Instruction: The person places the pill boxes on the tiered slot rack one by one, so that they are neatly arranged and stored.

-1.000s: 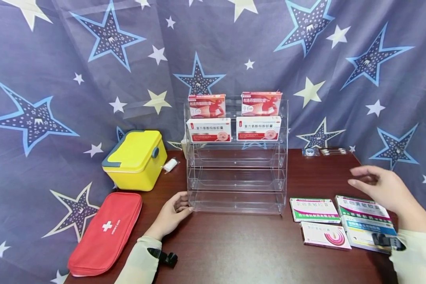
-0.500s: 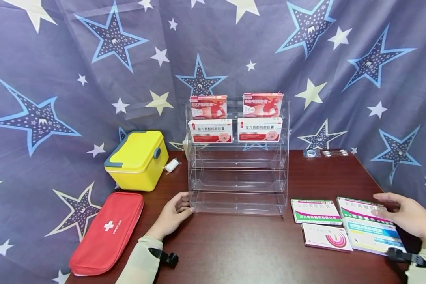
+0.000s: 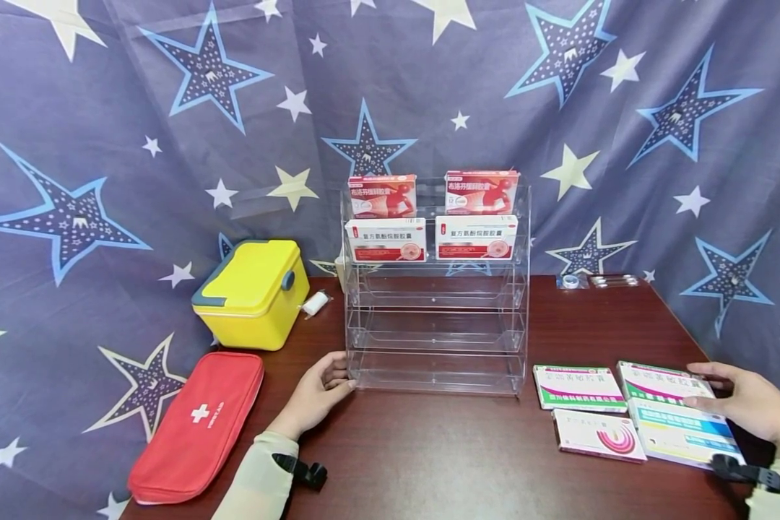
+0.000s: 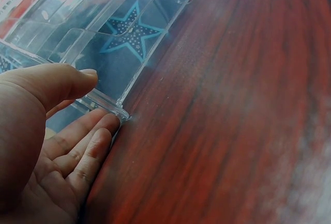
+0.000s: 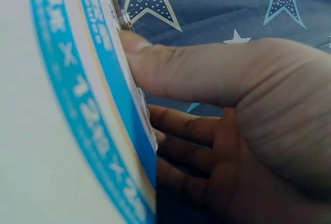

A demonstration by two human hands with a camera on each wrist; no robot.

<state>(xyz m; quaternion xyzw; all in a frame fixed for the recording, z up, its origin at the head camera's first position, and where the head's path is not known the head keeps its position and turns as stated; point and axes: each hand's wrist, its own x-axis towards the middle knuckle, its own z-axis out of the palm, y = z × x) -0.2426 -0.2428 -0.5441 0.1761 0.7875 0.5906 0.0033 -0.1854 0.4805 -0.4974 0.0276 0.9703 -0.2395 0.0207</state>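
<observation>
My left hand (image 3: 315,390) rests at the lower left corner of a clear acrylic display rack (image 3: 432,368), fingertips at its side and thumb raised beside the corner in the left wrist view. On the right, my right hand (image 3: 750,404) grips a green-and-magenta medicine box (image 3: 666,383), thumb along its near edge and index finger by its far edge. The box lies flat just behind a blue-and-white medicine box (image 3: 685,430), which looms large in the right wrist view. Left of these lie another green-and-magenta box (image 3: 578,388) and a white box with pink arcs (image 3: 599,435).
Red ibuprofen boxes (image 3: 382,196) fill the rack's top tier, with white-and-red boxes (image 3: 386,240) below. A yellow case (image 3: 253,292), red first-aid pouch (image 3: 198,426) and bandage roll (image 3: 315,302) are at left. Tape (image 3: 568,282) and cotton swabs (image 3: 614,280) lie at back right.
My right hand has come down and rightward from above the boxes to the green-and-magenta box at the right. My left hand has stayed at the rack's corner.
</observation>
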